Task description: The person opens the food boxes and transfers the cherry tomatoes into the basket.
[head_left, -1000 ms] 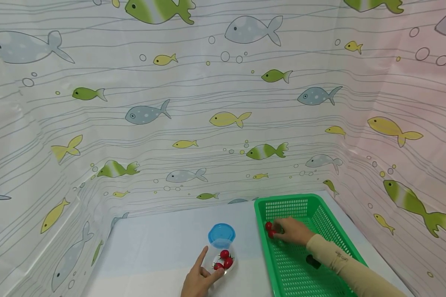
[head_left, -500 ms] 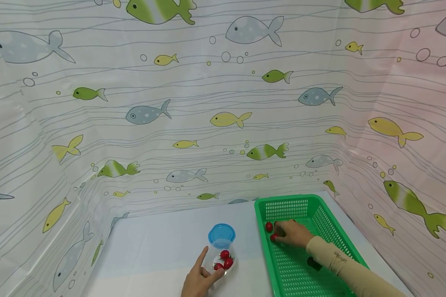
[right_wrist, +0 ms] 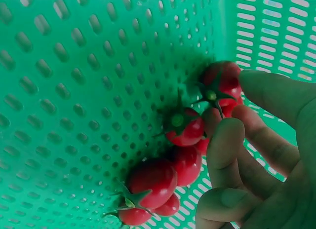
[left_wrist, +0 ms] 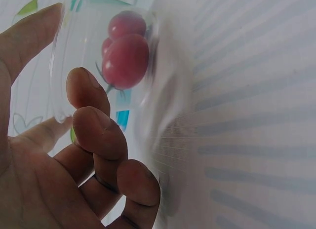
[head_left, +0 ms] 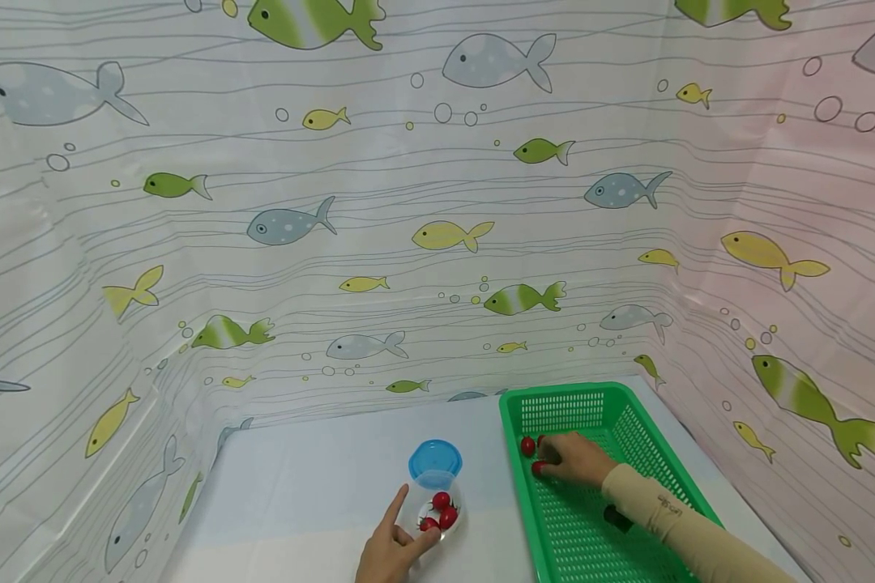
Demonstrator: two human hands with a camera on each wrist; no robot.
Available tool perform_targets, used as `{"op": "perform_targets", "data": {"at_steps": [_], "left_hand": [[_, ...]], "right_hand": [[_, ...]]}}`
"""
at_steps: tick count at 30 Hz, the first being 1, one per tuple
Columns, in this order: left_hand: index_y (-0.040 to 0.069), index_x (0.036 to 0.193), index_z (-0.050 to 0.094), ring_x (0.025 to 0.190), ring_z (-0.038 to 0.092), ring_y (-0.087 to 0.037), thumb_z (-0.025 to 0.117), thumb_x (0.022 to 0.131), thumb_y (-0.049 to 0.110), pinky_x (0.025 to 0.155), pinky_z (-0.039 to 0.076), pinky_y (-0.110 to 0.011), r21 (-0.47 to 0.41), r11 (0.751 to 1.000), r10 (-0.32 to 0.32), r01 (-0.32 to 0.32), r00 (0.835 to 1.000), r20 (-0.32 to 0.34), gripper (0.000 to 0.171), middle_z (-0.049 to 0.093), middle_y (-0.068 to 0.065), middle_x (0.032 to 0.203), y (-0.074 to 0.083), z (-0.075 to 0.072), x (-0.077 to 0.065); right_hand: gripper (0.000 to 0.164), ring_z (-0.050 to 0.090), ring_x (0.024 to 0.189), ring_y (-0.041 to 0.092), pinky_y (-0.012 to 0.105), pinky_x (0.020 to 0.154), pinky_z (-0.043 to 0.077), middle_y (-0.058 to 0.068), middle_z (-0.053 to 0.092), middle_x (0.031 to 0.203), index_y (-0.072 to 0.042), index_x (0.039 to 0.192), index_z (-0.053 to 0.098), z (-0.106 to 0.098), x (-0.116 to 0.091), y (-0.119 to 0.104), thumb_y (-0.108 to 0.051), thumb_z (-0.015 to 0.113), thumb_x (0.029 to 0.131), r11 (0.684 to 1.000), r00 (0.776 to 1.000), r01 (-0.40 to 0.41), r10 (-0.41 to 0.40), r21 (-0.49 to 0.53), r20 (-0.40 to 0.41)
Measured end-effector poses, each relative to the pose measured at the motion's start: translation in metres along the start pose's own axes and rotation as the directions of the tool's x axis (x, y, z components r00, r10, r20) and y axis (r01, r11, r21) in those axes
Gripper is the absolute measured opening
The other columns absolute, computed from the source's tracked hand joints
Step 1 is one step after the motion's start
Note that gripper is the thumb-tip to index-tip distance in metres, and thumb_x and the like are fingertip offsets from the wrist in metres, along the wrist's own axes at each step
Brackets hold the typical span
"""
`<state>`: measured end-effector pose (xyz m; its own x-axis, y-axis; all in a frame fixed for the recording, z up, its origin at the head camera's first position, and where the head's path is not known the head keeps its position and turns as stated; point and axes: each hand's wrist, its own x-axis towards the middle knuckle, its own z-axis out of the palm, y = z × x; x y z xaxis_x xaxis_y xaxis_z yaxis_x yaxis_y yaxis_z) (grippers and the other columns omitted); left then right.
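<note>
My left hand holds a small clear plastic cup at its rim, between thumb and forefinger; the other fingers curl beside it. Inside lie a few red cherry tomatoes. Over in the green basket, my right hand reaches down at the left side. Its thumb and fingertips close around a cherry tomato with a green stalk, as the right wrist view shows; part of the fruit is hidden. Several more tomatoes lie beside those fingers.
A round blue lid lies on the white table just behind the cup. Fish-patterned sheeting rises behind and at both sides. The basket has perforated walls and stands to the right.
The right hand has shifted slightly to the right inside the basket. Tomatoes near its fingers have moved apart a little. The left hand and cup stay in place.
</note>
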<state>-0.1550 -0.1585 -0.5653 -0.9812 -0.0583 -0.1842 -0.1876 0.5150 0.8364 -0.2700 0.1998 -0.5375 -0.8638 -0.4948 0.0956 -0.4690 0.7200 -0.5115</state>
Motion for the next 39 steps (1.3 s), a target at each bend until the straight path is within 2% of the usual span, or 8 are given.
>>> {"op": "perform_targets", "data": {"at_steps": [5,12,16,20,25,29,34,39], "left_hand": [[0.007,0.158,0.032,0.063,0.052,-0.018,0.080,0.081,0.057,0.055,0.043,-0.032,-0.007,1.000,-0.002,0.002,1.000,0.007,0.103,0.055,-0.003,0.069,0.000,0.000,0.000],[0.006,0.158,0.032,0.063,0.052,-0.018,0.081,0.080,0.057,0.056,0.043,-0.032,-0.010,1.000,-0.011,0.011,1.000,0.010,0.104,0.055,-0.003,0.070,0.000,0.000,0.001],[0.006,0.158,0.033,0.063,0.052,-0.018,0.080,0.080,0.058,0.056,0.043,-0.032,-0.011,1.000,-0.015,0.015,1.000,0.009,0.105,0.055,-0.003,0.070,0.000,0.000,0.001],[0.006,0.158,0.033,0.063,0.052,-0.018,0.080,0.080,0.058,0.055,0.043,-0.032,-0.012,1.000,-0.014,0.014,1.000,0.006,0.105,0.055,-0.004,0.070,0.001,-0.001,0.000],[0.007,0.158,0.032,0.063,0.052,-0.017,0.080,0.081,0.058,0.055,0.043,-0.031,-0.004,1.000,-0.008,0.008,1.000,0.002,0.104,0.055,-0.003,0.070,0.001,-0.002,0.000],[0.006,0.158,0.032,0.063,0.052,-0.017,0.079,0.081,0.057,0.055,0.043,-0.032,0.001,1.000,0.000,0.000,1.000,0.001,0.103,0.055,-0.003,0.070,0.001,-0.001,0.000],[0.007,0.158,0.032,0.063,0.052,-0.017,0.080,0.081,0.058,0.056,0.044,-0.032,0.005,1.000,-0.003,0.003,1.000,0.005,0.104,0.055,-0.003,0.070,-0.002,0.000,0.001],[0.007,0.158,0.032,0.062,0.052,-0.018,0.079,0.082,0.057,0.055,0.043,-0.032,0.003,1.000,0.006,-0.006,1.000,0.009,0.103,0.056,-0.003,0.069,-0.003,0.000,0.001]], "right_hand": [[0.018,0.062,0.080,0.011,0.035,0.069,0.052,-0.005,0.067,0.089,-0.007,0.100,0.069,-0.006,0.001,-0.003,-0.016,0.080,0.088,0.999,0.999,-0.039,0.039,0.021,0.006],[0.013,0.060,0.075,0.005,0.033,0.068,0.052,-0.010,0.066,0.087,-0.011,0.100,0.070,-0.017,0.008,-0.007,-0.019,0.076,0.091,1.000,1.000,-0.009,0.009,0.001,-0.024],[0.014,0.064,0.080,0.009,0.035,0.073,0.053,-0.009,0.068,0.091,-0.014,0.102,0.070,-0.023,0.010,-0.013,-0.022,0.077,0.092,0.999,0.999,-0.031,0.031,-0.006,-0.045],[0.017,0.067,0.093,0.016,0.038,0.080,0.054,-0.007,0.070,0.097,-0.018,0.106,0.071,-0.028,0.013,-0.020,-0.026,0.077,0.092,0.999,0.997,-0.040,0.038,-0.017,-0.074],[0.020,0.068,0.098,0.022,0.042,0.084,0.054,-0.003,0.072,0.100,-0.014,0.109,0.071,-0.035,0.018,-0.033,-0.023,0.076,0.092,1.000,0.995,-0.002,0.002,-0.002,-0.099],[0.020,0.068,0.097,0.019,0.042,0.085,0.054,-0.003,0.072,0.101,-0.012,0.110,0.072,-0.037,0.023,-0.043,-0.022,0.074,0.094,1.000,0.993,0.023,-0.024,-0.010,-0.115],[0.016,0.068,0.095,0.021,0.041,0.081,0.053,-0.003,0.072,0.100,-0.013,0.108,0.071,-0.037,0.029,-0.054,-0.020,0.074,0.094,0.998,0.989,0.067,-0.068,-0.012,-0.135],[0.017,0.069,0.093,0.019,0.037,0.078,0.054,-0.006,0.072,0.099,-0.017,0.108,0.072,-0.035,0.038,-0.066,-0.022,0.076,0.093,0.997,0.989,0.071,-0.073,-0.020,-0.132]]}}
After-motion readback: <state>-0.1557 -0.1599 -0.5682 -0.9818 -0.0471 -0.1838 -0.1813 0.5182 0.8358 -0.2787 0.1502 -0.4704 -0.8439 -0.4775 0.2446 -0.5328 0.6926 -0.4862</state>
